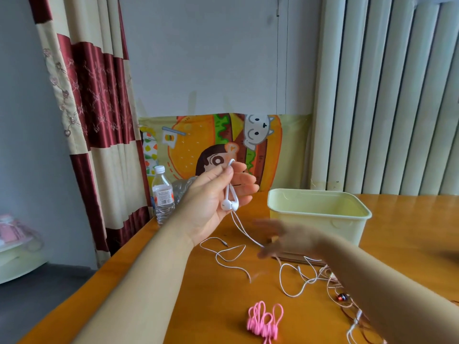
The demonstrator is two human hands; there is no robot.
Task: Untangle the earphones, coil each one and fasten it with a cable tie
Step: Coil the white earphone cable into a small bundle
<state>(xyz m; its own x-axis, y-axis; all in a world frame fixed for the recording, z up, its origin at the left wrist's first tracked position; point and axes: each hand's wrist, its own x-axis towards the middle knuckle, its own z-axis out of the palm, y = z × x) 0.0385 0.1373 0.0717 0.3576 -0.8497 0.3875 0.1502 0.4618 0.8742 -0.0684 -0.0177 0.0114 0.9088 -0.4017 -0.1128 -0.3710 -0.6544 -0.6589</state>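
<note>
My left hand (pixel 218 194) is raised above the table, palm toward me. Thumb and forefinger pinch the white earphones' cable (pixel 229 189), and the two earbuds (pixel 229 206) hang against the palm. The white cable (pixel 243 232) runs down to my right hand (pixel 280 240), which is blurred low over the table with its fingers at the cable. More white cable (pixel 223 254) lies in loose loops on the wood. A second, pinkish-brown earphone tangle (pixel 340 294) lies partly under my right forearm. Several pink cable ties (pixel 264 321) lie in a bunch near the front.
A pale yellow plastic bin (pixel 320 212) stands on the wooden table (pixel 198 306) behind my right hand. A water bottle (pixel 162 194) stands at the table's far left corner beside a crumpled one. A cartoon cloth, a curtain and blinds line the wall.
</note>
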